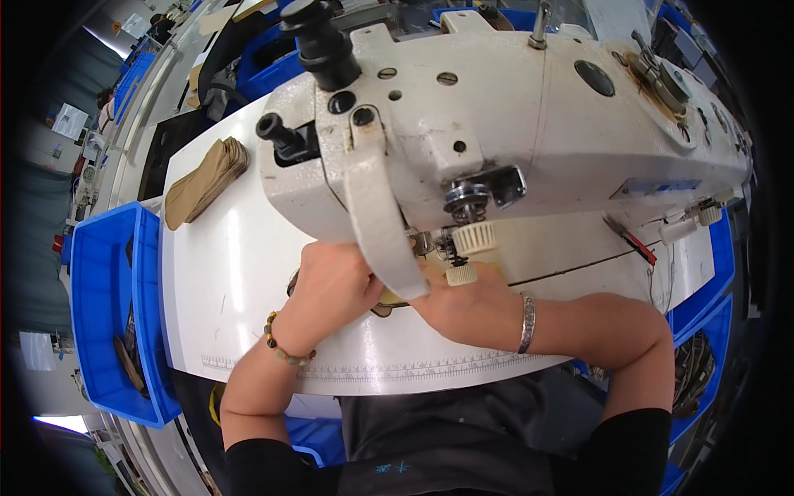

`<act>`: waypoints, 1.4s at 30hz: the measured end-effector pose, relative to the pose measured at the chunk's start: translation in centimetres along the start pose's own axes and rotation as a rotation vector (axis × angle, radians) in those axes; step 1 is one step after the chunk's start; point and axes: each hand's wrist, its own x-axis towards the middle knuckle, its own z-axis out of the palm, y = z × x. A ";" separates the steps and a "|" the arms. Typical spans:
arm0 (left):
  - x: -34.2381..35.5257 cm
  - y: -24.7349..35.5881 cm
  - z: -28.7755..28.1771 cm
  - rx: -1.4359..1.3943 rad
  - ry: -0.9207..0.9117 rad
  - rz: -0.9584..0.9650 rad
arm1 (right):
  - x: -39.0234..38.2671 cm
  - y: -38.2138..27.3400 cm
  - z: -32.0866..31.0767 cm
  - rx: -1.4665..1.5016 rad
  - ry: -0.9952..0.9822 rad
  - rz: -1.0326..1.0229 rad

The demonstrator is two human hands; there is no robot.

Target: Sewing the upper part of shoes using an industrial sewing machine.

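Note:
Under the head of a white industrial sewing machine [496, 124], both hands meet around a small tan piece with a dark edge [393, 299]. My left hand [331, 285], with a beaded bracelet at its wrist, has its fingers curled in and closed on the piece's left side. From the right, my right hand [467, 306], above a silver bangle, is closed at the piece's other side. A curved white lever [380, 215] and knurled knobs [474, 238] cover part of its fingers. The needle area and most of the piece are hidden.
A stack of brown cut pieces [207, 183] lies on the white table [240, 306] at far left. Blue bins [116, 314] flank the table, some holding dark pieces. A slim red-handled tool [635, 245] lies at right. A printed ruler scale [347, 369] runs along the near edge.

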 end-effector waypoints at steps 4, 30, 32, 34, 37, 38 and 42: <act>0.3 -0.1 -0.3 -0.060 0.079 -0.031 | 0.0 -0.3 -0.4 -0.034 -0.009 0.008; 0.6 1.7 -0.8 -0.072 0.052 -0.087 | -0.2 -0.2 -0.5 -0.218 -0.020 -0.022; 0.6 1.9 -0.8 -0.045 0.083 -0.096 | -0.1 -0.2 -0.6 -0.224 -0.035 -0.008; 0.6 1.7 -0.7 -0.042 0.067 -0.106 | 0.0 -0.1 -0.6 -0.229 -0.052 0.002; 0.6 1.7 -0.6 -0.030 0.041 -0.124 | 0.1 0.0 -0.6 -0.228 -0.100 0.035; 0.6 1.7 -0.6 -0.023 0.032 -0.132 | 0.1 0.0 -0.6 -0.223 -0.102 0.043; 0.6 1.7 -0.7 -0.023 0.040 -0.113 | 0.2 0.2 -0.5 -0.140 -0.112 0.067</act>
